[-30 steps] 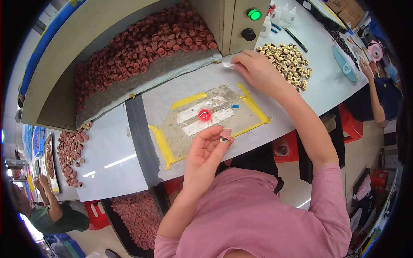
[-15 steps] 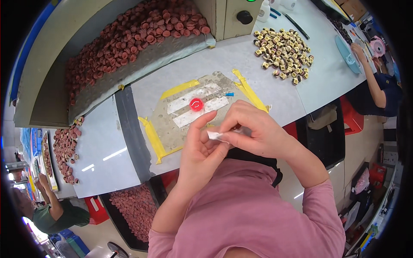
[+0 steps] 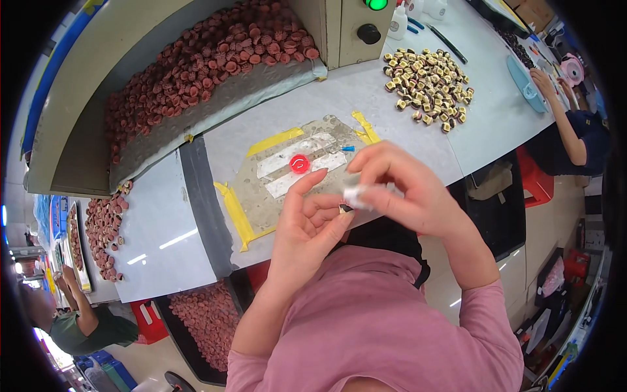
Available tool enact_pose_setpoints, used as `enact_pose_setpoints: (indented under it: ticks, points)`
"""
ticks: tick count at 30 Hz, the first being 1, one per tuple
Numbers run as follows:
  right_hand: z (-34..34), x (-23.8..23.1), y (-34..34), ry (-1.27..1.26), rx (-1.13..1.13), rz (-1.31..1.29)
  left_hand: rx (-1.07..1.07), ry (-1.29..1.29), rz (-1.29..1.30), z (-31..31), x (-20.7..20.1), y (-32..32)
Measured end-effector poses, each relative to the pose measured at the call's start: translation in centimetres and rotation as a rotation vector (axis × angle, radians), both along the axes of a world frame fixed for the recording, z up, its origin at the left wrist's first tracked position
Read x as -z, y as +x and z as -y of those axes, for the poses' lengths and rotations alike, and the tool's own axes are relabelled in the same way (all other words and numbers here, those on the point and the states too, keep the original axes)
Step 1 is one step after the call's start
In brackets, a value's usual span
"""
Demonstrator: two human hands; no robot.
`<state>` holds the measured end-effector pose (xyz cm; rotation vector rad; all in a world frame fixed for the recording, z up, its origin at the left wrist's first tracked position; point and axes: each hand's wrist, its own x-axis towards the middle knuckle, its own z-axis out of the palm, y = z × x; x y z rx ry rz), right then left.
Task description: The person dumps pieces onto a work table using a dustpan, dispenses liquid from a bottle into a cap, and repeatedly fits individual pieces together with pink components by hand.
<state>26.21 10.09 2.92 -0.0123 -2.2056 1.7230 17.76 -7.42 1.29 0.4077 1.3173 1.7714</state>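
My left hand [image 3: 295, 236] pinches a small dark-and-cream piece [image 3: 344, 209] between thumb and fingertips, its other fingers half curled. Close beside it, my right hand [image 3: 413, 195] grips a crumpled white tissue [image 3: 353, 196], blurred by motion. Both hands are held above the near edge of the bench. Beyond them, a small round red dish [image 3: 299, 163] sits between two white strips [image 3: 287, 185] on a stained grey mat [image 3: 261, 212]. To the right of the dish lies a dispensing needle with a blue hub [image 3: 348, 149].
Similar cream-and-dark pieces [image 3: 428, 85] are heaped at the right. Red raspberry-shaped pieces [image 3: 215, 62] fill the machine's opening; more lie in a black bin [image 3: 208, 323] below. Yellow tape [image 3: 234, 215] borders the mat. Co-workers [image 3: 85, 323] sit at left and right [image 3: 575, 140].
My right hand has drawn up and right with the tissue, away from my left fingertips. The small piece in my left hand now shows.
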Motion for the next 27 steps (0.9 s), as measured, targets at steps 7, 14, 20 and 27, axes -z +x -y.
enact_pose_setpoints:
  ticks: [7, 14, 20, 27]
  points:
    - [1.9, -0.5, -0.8, 0.151, -0.03, 0.119, -0.008, -0.004, -0.03, -0.3, -0.5, 0.2]
    - [-1.9, 0.7, -4.8, 0.276, 0.386, -0.045, -0.057, 0.046, -0.059, -0.3, -0.4, 1.0]
    - [-4.4, 2.7, -5.3, 0.633, 0.552, -0.27, 0.036, -0.051, -0.144, -0.1, -0.2, 0.8]
    - [-3.9, 2.7, -5.4, 0.705, 0.485, -0.34, -0.006, 0.013, -0.254, -0.5, 0.5, 1.6]
